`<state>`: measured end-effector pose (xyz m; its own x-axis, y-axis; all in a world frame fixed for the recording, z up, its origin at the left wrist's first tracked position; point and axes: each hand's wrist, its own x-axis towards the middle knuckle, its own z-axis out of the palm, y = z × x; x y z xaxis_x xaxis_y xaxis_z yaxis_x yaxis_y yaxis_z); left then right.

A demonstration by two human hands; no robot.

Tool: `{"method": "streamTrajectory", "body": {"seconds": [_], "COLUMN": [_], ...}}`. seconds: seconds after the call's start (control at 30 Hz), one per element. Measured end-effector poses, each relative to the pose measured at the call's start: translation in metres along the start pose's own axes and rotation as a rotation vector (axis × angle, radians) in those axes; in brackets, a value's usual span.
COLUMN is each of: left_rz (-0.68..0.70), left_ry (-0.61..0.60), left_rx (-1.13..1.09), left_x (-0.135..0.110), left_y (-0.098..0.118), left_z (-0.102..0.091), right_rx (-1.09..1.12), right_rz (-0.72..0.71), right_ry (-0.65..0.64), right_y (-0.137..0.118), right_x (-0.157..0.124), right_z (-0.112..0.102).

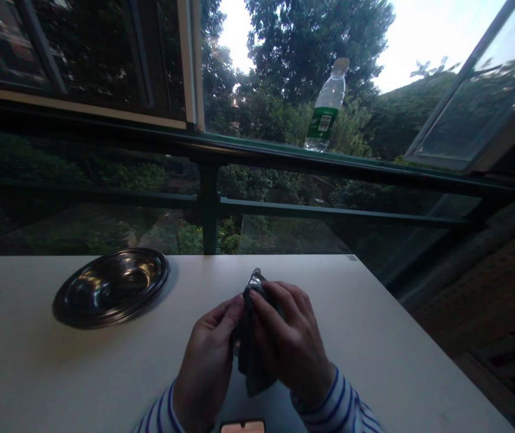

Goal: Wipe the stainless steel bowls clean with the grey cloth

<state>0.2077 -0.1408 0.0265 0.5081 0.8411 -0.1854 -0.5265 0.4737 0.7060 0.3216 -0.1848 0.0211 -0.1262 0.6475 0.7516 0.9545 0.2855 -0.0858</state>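
The left hand (207,352) and the right hand (300,337) are positioned close together above the white table (365,373), the left gripping a shiny metal piece (256,279) between thumb and fingers, the right clasping a dark grey cloth (252,364) around it. The metal piece sits between the hands, its tip projecting beyond the fingertips and its full shape concealed. Stacked metal bowls (112,288) rest forward and left of the left hand; a clear bottle (327,114) stands beyond the right hand, on the railing (266,153).
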Motion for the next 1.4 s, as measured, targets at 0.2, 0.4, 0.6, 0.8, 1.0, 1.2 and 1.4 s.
{"method": "streamTrajectory", "body": {"seconds": [0.2,0.4,0.6,0.8,1.0,1.2,1.4], "left_rz": [0.024,0.017,0.032,0.005,0.021,-0.004,0.008], "left_ry": [0.004,-0.004,0.002,-0.006,0.068,0.112,0.127], "left_rx": [0.044,0.138,0.128,0.165,0.019,-0.093,-0.125], "left_x": [0.000,-0.001,-0.001,-0.002,-0.001,-0.004,-0.006], "left_y": [0.001,-0.002,0.002,-0.003,0.005,0.014,0.013], "left_z": [-0.002,-0.002,-0.001,-0.002,-0.001,0.002,0.005], "right_rx": [-0.025,-0.005,0.002,0.005,0.011,-0.049,-0.016], "right_rz": [-0.046,0.055,-0.017,0.141,-0.106,-0.258,-0.135], "right_ry": [-0.001,-0.034,-0.014,-0.064,-0.084,-0.034,0.029], "right_y": [0.000,0.004,0.001,0.012,0.000,-0.006,0.002], "right_x": [0.000,0.002,0.003,0.003,0.001,-0.003,-0.005], "right_z": [-0.001,-0.008,-0.008,-0.008,-0.006,0.002,0.003]}}
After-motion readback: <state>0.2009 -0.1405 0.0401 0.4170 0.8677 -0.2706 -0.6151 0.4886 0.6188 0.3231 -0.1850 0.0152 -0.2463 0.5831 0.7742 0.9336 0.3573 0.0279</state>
